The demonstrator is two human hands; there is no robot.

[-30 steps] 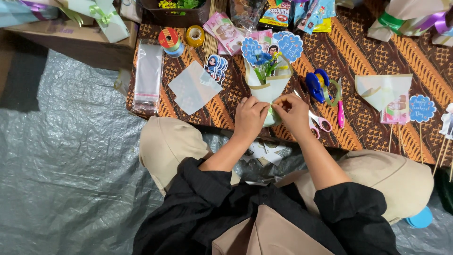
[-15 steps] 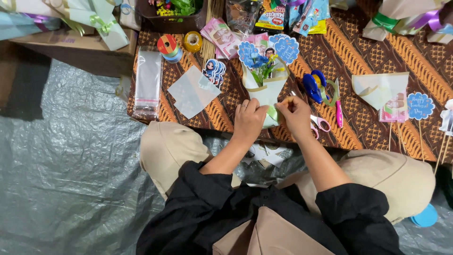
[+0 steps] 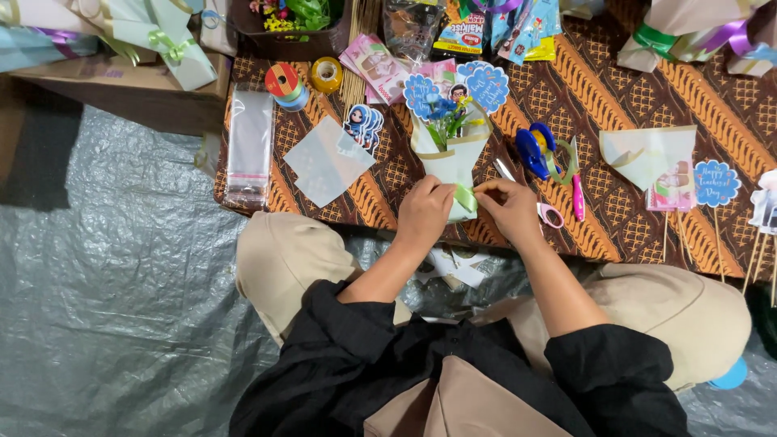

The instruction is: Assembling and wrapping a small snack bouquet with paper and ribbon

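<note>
While both hands stay low on the bouquet (image 3: 450,154), now on the cloth's (image 3: 615,89) near edge: left hand (image 3: 424,212) gripping wrap, right hand (image 3: 511,209) pinching green ribbon (image 3: 464,197). Little changed; tying ongoing.

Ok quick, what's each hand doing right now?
Left hand: closed on the small wrapped bouquet.
Right hand: pinching the green ribbon.

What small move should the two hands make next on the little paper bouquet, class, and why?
Probably pull the green ribbon snug. Both the left hand and right hand pinch it at the narrow base of the wrapped bouquet, and no finished bow shows there yet.
</note>
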